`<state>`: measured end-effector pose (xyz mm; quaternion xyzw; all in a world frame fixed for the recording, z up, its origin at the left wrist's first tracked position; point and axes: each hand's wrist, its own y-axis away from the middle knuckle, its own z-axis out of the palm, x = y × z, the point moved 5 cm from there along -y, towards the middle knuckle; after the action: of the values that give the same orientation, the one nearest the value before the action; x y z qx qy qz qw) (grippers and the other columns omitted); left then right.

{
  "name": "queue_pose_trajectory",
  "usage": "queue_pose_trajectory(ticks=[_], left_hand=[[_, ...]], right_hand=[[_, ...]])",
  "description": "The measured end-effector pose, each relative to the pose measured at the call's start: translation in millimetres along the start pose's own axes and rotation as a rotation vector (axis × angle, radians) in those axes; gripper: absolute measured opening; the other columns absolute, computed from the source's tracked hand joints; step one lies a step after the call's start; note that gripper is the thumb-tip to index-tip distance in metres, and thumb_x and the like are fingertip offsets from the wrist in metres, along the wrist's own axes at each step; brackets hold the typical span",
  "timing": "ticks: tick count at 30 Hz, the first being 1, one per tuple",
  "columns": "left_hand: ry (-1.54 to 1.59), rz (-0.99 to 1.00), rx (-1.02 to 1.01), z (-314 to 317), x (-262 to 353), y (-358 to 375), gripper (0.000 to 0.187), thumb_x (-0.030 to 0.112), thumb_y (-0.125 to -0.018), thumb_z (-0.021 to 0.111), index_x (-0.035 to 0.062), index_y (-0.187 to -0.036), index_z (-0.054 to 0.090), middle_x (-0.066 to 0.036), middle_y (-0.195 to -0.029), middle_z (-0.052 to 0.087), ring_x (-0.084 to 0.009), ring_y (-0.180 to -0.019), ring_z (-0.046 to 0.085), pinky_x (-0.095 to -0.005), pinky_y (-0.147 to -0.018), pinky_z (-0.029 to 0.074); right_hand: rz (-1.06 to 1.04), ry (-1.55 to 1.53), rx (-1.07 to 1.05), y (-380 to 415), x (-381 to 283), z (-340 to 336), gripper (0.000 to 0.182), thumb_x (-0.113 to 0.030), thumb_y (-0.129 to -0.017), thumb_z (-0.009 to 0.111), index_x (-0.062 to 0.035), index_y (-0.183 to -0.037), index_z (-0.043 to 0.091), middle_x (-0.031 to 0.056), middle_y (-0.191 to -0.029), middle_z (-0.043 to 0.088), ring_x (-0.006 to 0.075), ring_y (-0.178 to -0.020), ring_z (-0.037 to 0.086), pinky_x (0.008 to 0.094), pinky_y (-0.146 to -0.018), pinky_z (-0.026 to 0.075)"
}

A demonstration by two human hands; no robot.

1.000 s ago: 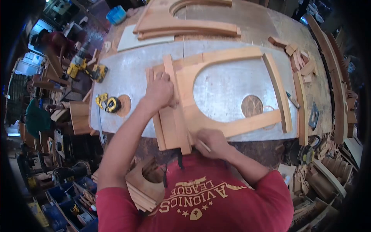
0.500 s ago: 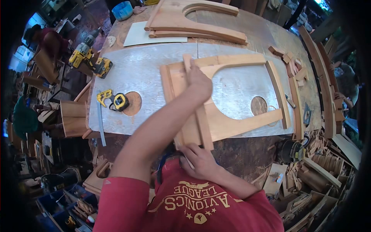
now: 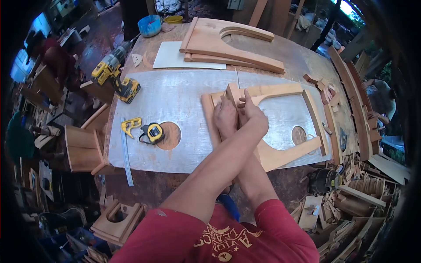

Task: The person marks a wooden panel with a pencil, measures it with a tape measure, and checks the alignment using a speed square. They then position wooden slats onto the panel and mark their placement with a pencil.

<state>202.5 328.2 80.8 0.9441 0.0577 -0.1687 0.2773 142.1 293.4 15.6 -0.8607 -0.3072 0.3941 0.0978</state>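
Observation:
A narrow wooden strip (image 3: 234, 93) lies across a wooden panel with a U-shaped cutout (image 3: 280, 155). My arms cross over the work. Reaching over from the left, my left hand (image 3: 254, 111) holds the strip from its right side near the far end, one finger raised. My right hand (image 3: 226, 117) rests on the panel just left of the strip, its fingers curled; what they hold, if anything, is hidden. A rounded wooden rail (image 3: 210, 120) runs along the panel's left side. Another wooden bar (image 3: 315, 120) lies across the ends of the panel's arms.
A yellow tape measure (image 3: 153, 133), a yellow clamp-like tool (image 3: 130, 126), a metal ruler (image 3: 127, 158) and a cordless drill (image 3: 115, 72) are on the left. More cut-out panels (image 3: 210, 39) lie at the back. Wood offcuts (image 3: 326, 94) sit right. Other people work at both sides.
My right hand has moved from the strip's near end to beside its far end, crossing under my left arm. My left hand has shifted to the strip's right side. The camera view has shifted.

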Motion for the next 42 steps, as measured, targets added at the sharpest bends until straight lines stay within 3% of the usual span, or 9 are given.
queue_pose_trajectory(ticks=[6, 7, 9, 10, 19, 22, 26, 33, 42], left_hand=[[-0.121, -0.016, -0.077, 8.4, 7.7, -23.9, 0.042, 0.027, -0.104, 0.049, 0.0039, -0.135, 0.065, -0.016, -0.137, 0.063, -0.0404, -0.138, 0.047, -0.0714, -0.118, 0.0], [-0.128, -0.016, -0.084, 8.8, 8.0, -25.0, 0.042, 0.028, -0.104, 0.047, 0.0038, -0.134, 0.065, -0.016, -0.136, 0.063, -0.0405, -0.137, 0.047, -0.0714, -0.118, 0.0], [-0.149, -0.005, -0.099, 9.7, 8.1, -23.7, 0.043, 0.03, -0.105, 0.045, 0.0036, -0.134, 0.065, -0.016, -0.135, 0.064, -0.0408, -0.136, 0.048, -0.0713, -0.117, 0.0], [-0.105, -0.015, -0.067, 7.1, 7.9, -23.8, 0.042, 0.028, -0.102, 0.05, 0.0051, -0.133, 0.066, -0.018, -0.134, 0.065, -0.0437, -0.133, 0.05, -0.0721, -0.116, 0.002], [-0.005, 0.064, -0.075, -2.8, -3.3, -1.5, 0.038, 0.024, -0.101, 0.054, 0.0058, -0.133, 0.066, -0.016, -0.136, 0.065, -0.0379, -0.133, 0.053, -0.071, -0.117, 0.006], [0.033, 0.095, -0.037, -8.4, -9.2, 13.9, 0.04, 0.024, -0.099, 0.06, 0.0088, -0.135, 0.066, -0.015, -0.137, 0.064, -0.0364, -0.132, 0.056, -0.0722, -0.116, 0.011], [0.238, 0.062, 0.1, -9.5, -21.5, 31.2, 0.069, 0.04, -0.065, 0.093, 0.0089, -0.123, 0.074, -0.012, -0.128, 0.07, -0.0418, -0.125, 0.058, -0.0678, -0.114, 0.025], [0.411, 0.112, 0.285, 23.0, -36.2, 32.0, 0.061, 0.044, -0.075, 0.084, 0.004, -0.121, 0.073, -0.023, -0.143, 0.057, -0.0389, -0.131, 0.052, -0.0581, -0.107, 0.041], [1.207, 0.019, 0.615, 112.8, -157.7, -56.9, 0.073, 0.029, -0.085, 0.073, -0.0042, -0.146, 0.049, -0.026, -0.152, 0.046, -0.036, -0.141, 0.045, -0.0422, -0.118, 0.035]], right_hand=[[0.265, 0.062, -0.089, 59.4, -9.5, -41.2, 0.03, -0.016, -0.094, 0.058, 0.0015, -0.117, 0.065, 0.0245, -0.098, 0.07, 0.0424, -0.092, 0.067, 0.0478, -0.084, 0.053], [0.281, -0.048, 0.271, 74.8, -55.5, -75.5, 0.029, -0.018, -0.095, 0.059, 0.0012, -0.115, 0.066, 0.0235, -0.095, 0.071, 0.0397, -0.09, 0.069, 0.046, -0.081, 0.053], [0.173, 0.018, 0.185, 117.2, -55.8, -105.1, 0.03, -0.02, -0.094, 0.06, 0.0, -0.116, 0.068, 0.0241, -0.091, 0.07, 0.04, -0.087, 0.069, 0.0465, -0.077, 0.054], [0.057, 0.177, -0.268, 148.3, -11.5, -111.1, 0.032, -0.021, -0.094, 0.061, -0.0009, -0.118, 0.068, 0.0257, -0.09, 0.069, 0.043, -0.085, 0.068, 0.0488, -0.076, 0.054], [0.776, 0.127, -0.163, 325.4, -17.1, -280.3, 0.026, -0.02, -0.097, 0.056, 0.0002, -0.106, 0.069, 0.0218, -0.076, 0.065, 0.0426, -0.072, 0.064, 0.0503, -0.067, 0.05], [0.555, 0.439, -0.065, 298.2, -22.2, -296.1, 0.024, -0.019, -0.1, 0.054, 0.0, -0.102, 0.068, 0.0215, -0.084, 0.06, 0.0404, -0.077, 0.059, 0.0491, -0.073, 0.047], [0.265, 0.563, 0.009, 268.5, -8.5, -283.6, 0.023, -0.02, -0.101, 0.056, 0.0, -0.109, 0.064, 0.0202, -0.099, 0.058, 0.0393, -0.083, 0.058, 0.0502, -0.077, 0.047], [0.395, 0.228, -0.107, 261.4, 35.6, -229.4, 0.061, -0.041, -0.087, 0.075, -0.0046, -0.132, 0.055, 0.017, -0.115, 0.056, 0.0378, -0.094, 0.067, 0.0488, -0.076, 0.056], [0.321, -0.056, -0.04, 251.2, 72.1, -217.4, 0.043, -0.03, -0.091, 0.074, -0.0018, -0.119, 0.06, 0.0184, -0.106, 0.062, 0.0391, -0.092, 0.067, 0.0482, -0.075, 0.054]])
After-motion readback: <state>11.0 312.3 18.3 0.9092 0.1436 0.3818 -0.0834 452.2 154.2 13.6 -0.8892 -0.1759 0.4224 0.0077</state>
